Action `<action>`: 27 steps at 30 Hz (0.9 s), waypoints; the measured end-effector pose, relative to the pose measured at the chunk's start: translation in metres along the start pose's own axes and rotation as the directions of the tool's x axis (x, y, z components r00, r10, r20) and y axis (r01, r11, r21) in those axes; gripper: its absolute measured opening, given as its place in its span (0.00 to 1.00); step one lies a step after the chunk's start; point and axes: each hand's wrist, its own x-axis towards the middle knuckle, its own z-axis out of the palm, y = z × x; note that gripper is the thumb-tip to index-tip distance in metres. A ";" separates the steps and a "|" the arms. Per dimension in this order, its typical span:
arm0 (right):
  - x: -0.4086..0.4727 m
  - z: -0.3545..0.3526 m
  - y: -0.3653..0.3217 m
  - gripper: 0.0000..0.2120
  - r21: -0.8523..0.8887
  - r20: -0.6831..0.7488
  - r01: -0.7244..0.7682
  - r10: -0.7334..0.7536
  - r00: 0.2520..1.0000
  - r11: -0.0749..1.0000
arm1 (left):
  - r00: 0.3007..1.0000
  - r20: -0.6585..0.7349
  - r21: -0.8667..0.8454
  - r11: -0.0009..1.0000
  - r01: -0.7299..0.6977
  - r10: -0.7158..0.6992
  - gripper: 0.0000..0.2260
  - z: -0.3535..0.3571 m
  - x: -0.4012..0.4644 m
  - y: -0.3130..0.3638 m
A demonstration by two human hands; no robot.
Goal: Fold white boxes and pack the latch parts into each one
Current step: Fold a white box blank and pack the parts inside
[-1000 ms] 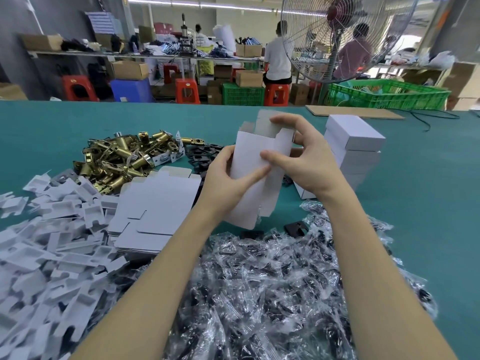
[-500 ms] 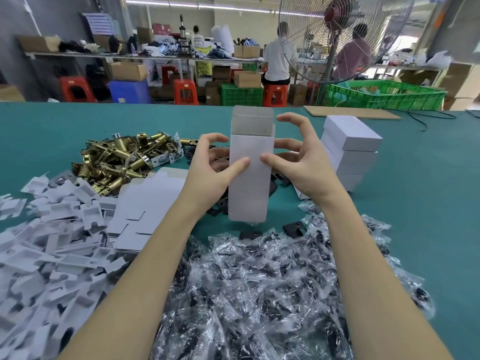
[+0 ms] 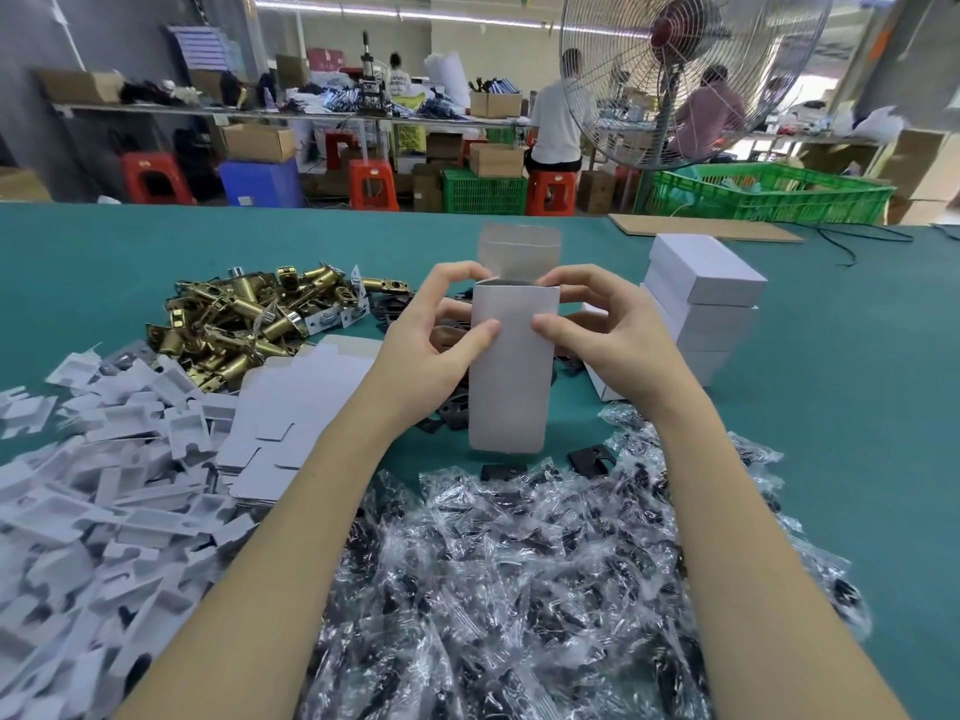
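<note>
Here the left hand point(image 3: 426, 350) and right hand point(image 3: 610, 340) grip an upright white box point(image 3: 511, 376), fingers curled round its sides. Its top flap stands open. Brass latch parts point(image 3: 244, 319) lie on the table point(image 3: 841, 407).

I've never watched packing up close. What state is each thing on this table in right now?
White box: upright, formed, top flap open.
Left hand: grips the box.
Right hand: grips the box.
Flat box blanks: unfolded, stacked.
Finished boxes: closed, stacked.
Brass latches: loose heap.
Bagged parts: sealed, piled.
</note>
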 end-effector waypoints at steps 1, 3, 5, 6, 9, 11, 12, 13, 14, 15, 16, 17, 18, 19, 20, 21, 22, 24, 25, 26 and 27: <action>-0.001 -0.001 0.000 0.11 0.008 0.005 -0.002 0.002 1.000 1.000 | 1.000 0.007 0.008 1.000 -0.002 0.002 0.13 0.000 0.000 0.001; -0.001 -0.003 0.000 0.11 0.018 0.020 -0.002 0.002 1.000 1.000 | 1.000 -0.004 0.034 0.999 -0.022 0.023 0.08 0.001 0.001 0.002; -0.001 -0.004 -0.001 0.11 0.011 0.041 0.000 0.000 0.999 1.000 | 0.997 -0.057 0.044 0.997 -0.056 0.058 0.04 0.001 0.002 0.003; -0.001 -0.004 -0.002 0.11 0.012 0.050 -0.002 0.001 0.999 1.000 | 0.994 -0.087 0.035 0.997 -0.065 0.068 0.04 0.001 0.002 0.004; -0.001 -0.003 -0.003 0.11 0.029 0.064 -0.009 0.007 0.998 1.000 | 0.987 -0.136 -0.008 0.996 -0.088 0.086 0.04 0.000 0.003 0.005; -0.001 -0.003 -0.003 0.11 0.030 0.068 -0.008 0.006 0.998 1.000 | 0.990 -0.128 -0.074 0.995 -0.065 0.055 0.13 0.000 0.003 0.006; -0.001 -0.003 -0.003 0.11 0.035 0.071 -0.010 0.007 0.997 0.999 | 0.993 -0.115 -0.088 0.995 -0.051 0.041 0.18 -0.001 0.003 0.006; -0.001 -0.003 -0.003 0.11 0.042 0.075 -0.013 0.010 0.997 0.999 | 0.994 -0.104 -0.078 0.996 -0.044 0.036 0.21 -0.002 0.003 0.007; -0.001 -0.003 -0.002 0.11 0.047 0.078 -0.017 0.014 0.997 0.999 | 0.995 -0.096 -0.066 0.997 -0.046 0.040 0.21 -0.002 0.003 0.008; -0.001 -0.003 -0.002 0.11 0.050 0.080 -0.022 0.018 0.997 0.999 | 0.995 -0.091 -0.068 0.997 -0.048 0.041 0.19 -0.002 0.002 0.010; -0.001 -0.003 -0.002 0.11 0.052 0.082 -0.026 0.022 0.996 0.998 | 0.996 -0.084 -0.078 0.996 -0.047 0.041 0.16 -0.002 0.002 0.011; -0.001 -0.003 -0.003 0.11 0.053 0.086 -0.029 0.024 0.996 0.998 | 0.996 -0.080 -0.083 0.996 -0.046 0.039 0.12 -0.002 0.001 0.013; -0.001 -0.002 -0.003 0.12 0.052 0.089 -0.030 0.025 0.996 0.998 | 0.997 -0.076 -0.080 0.996 -0.038 0.032 0.10 -0.002 0.001 0.014; -0.001 -0.002 -0.004 0.12 0.050 0.093 -0.030 0.025 0.995 0.998 | 0.997 -0.070 -0.070 0.997 -0.020 0.015 0.08 -0.002 0.001 0.016; -0.001 -0.003 -0.004 0.12 0.048 0.096 -0.032 0.027 0.995 0.998 | 0.998 -0.062 -0.068 0.998 0.000 -0.004 0.07 -0.002 0.000 0.017; -0.001 -0.003 -0.005 0.12 0.048 0.099 -0.036 0.031 0.995 0.998 | 0.999 -0.050 -0.073 0.997 0.015 -0.019 0.05 -0.002 0.000 0.018; -0.001 -0.003 -0.005 0.11 0.048 0.105 -0.039 0.034 0.994 0.998 | 0.999 -0.042 -0.082 0.996 0.024 -0.027 0.02 -0.002 -0.001 0.020; -0.001 -0.002 -0.006 0.11 0.046 0.116 -0.046 0.040 0.992 0.998 | 0.998 -0.040 -0.091 0.995 0.036 -0.040 0.08 -0.002 -0.002 0.023; -0.001 -0.002 -0.006 0.12 0.046 0.124 -0.049 0.043 0.991 0.998 | 0.999 -0.036 -0.099 0.995 0.031 -0.034 0.11 -0.003 -0.001 0.024; -0.001 -0.001 -0.007 0.12 0.048 0.134 -0.052 0.045 0.990 0.998 | 0.999 -0.034 -0.105 0.994 0.024 -0.027 0.13 -0.003 -0.001 0.024; -0.001 -0.001 -0.007 0.12 0.050 0.145 -0.054 0.047 0.988 0.997 | 0.999 -0.029 -0.108 0.994 0.019 -0.022 0.13 -0.003 0.000 0.025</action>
